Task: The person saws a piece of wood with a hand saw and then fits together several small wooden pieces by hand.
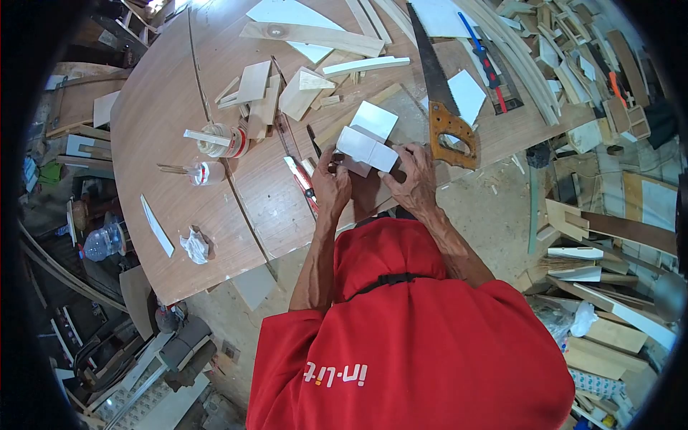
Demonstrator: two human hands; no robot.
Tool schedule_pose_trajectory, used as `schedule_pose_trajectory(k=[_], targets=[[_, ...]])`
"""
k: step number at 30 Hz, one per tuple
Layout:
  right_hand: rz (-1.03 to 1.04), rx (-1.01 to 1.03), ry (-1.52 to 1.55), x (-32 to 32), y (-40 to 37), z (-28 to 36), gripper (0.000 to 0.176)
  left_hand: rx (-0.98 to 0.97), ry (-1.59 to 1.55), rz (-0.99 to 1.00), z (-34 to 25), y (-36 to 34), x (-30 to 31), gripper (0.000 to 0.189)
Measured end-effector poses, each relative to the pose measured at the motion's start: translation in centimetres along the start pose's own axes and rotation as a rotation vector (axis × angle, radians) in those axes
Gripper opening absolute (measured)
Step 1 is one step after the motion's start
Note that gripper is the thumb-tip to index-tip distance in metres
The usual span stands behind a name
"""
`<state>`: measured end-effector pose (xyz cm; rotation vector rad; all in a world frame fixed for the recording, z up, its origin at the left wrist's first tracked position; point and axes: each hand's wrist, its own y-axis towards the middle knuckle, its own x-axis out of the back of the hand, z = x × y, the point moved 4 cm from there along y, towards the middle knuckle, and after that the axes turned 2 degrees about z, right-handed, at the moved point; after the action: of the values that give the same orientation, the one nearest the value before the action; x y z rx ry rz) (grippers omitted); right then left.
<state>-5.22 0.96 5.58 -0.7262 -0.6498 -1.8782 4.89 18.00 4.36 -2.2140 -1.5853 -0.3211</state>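
Observation:
Two white rectangular pieces (366, 148), set edge to edge with a thin seam between them, lie at the table's near edge. My left hand (332, 185) grips their left end with bent fingers; a small dark thing shows by its fingertips, too small to name. My right hand (413, 176) is closed around the right end, thumb at the lower edge. Behind them lies another white panel (376, 119), partly covered. A red and white utility knife (300, 183) rests left of my left hand, and a slim black tool (314, 140) lies just above it.
A handsaw (453, 135) lies right of my right hand, handle toward me. A blue and red tool (487, 70) is farther right. Wood offcuts (276, 92) lie beyond. Left are a jar (223, 140), a small cup (207, 173) and crumpled white material (195, 246).

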Motion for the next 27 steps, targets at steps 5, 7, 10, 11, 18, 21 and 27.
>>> schedule_pose_trajectory(k=[5, 7, 10, 11, 18, 21, 27], targets=[[-0.025, 0.011, 0.017, -0.21, -0.07, -0.29, 0.062, -0.022, -0.002, 0.0, -0.1, -0.15, 0.0, 0.045], [-0.036, 0.02, 0.022, -0.13, -0.06, -0.16, 0.062, -0.029, -0.011, -0.004, -0.38, -0.19, 0.03, 0.045], [-0.03, 0.012, 0.008, -0.06, -0.09, -0.09, 0.062, -0.001, 0.027, -0.01, -0.65, -0.22, 0.16, 0.045], [-0.028, 0.016, 0.011, -0.09, -0.1, -0.15, 0.063, -0.006, 0.03, 0.001, -0.81, -0.22, 0.18, 0.045], [-0.021, 0.025, -0.022, -0.24, -0.13, -0.35, 0.063, 0.04, -0.008, 0.018, -0.69, -0.24, 0.01, 0.046], [-0.015, 0.02, -0.017, -0.26, -0.11, -0.37, 0.062, -0.012, 0.026, 0.019, -0.8, -0.2, 0.13, 0.047], [-0.015, 0.012, 0.017, -0.32, -0.07, -0.39, 0.06, -0.039, 0.05, -0.009, -0.43, -0.16, 0.08, 0.049]])
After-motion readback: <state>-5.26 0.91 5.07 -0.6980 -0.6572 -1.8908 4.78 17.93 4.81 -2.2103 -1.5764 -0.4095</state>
